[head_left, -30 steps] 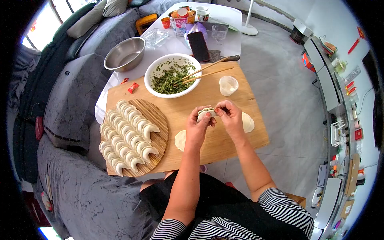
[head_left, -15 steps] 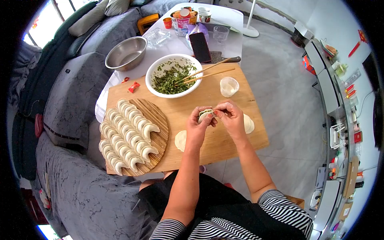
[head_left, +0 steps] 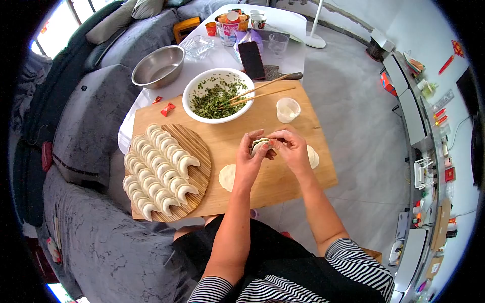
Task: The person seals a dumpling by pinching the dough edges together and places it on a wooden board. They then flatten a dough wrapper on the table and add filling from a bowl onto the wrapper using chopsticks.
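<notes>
Above the wooden board, my left hand [head_left: 249, 155] cups a partly folded dumpling [head_left: 259, 147], with green filling showing at its top edge. The fingers of my right hand [head_left: 290, 147] pinch the dumpling's right edge. A round dough wrapper [head_left: 228, 178] lies flat left of my left wrist. More wrapper dough [head_left: 312, 157] shows partly behind my right hand. At the left, rows of shaped dumplings [head_left: 160, 169] sit on a round striped board [head_left: 201, 166]. Beyond my hands stands a white bowl [head_left: 190, 112] of chopped green filling [head_left: 214, 100], with two chopsticks [head_left: 262, 96] resting in it.
The large wooden board [head_left: 283, 187] rests on a white table [head_left: 217, 55]. A small plastic cup [head_left: 288, 110], a phone [head_left: 251, 60], a cleaver [head_left: 275, 73] and a steel basin [head_left: 159, 68] stand or lie around the bowl. A grey sofa [head_left: 101, 237] borders the left side.
My hands stay together on the dumpling, with only a slight shift of the right fingers along its edge. The whole view has moved slightly; the other things keep their places.
</notes>
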Action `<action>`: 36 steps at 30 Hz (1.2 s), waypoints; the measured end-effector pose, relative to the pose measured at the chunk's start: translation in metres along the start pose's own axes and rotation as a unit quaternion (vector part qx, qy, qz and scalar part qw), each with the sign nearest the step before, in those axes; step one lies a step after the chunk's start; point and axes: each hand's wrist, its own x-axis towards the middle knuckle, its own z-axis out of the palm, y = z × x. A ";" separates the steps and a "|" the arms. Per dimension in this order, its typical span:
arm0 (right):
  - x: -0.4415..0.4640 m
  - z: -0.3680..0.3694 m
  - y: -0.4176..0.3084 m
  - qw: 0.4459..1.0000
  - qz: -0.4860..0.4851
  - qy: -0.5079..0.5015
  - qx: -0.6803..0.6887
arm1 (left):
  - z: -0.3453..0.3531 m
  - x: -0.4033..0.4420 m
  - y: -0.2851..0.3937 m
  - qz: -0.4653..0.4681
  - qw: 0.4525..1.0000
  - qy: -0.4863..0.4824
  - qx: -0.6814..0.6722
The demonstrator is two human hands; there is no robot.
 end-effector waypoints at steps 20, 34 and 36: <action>0.007 0.002 -0.003 1.000 0.014 -0.018 0.003 | -0.001 0.003 -0.003 0.016 1.000 -0.017 0.016; 0.011 -0.002 -0.009 1.000 -0.015 -0.019 -0.018 | -0.001 0.001 -0.001 -0.006 1.000 -0.010 0.025; 0.012 -0.004 -0.004 0.997 -0.039 -0.055 -0.048 | -0.002 0.001 -0.001 -0.006 1.000 -0.015 0.024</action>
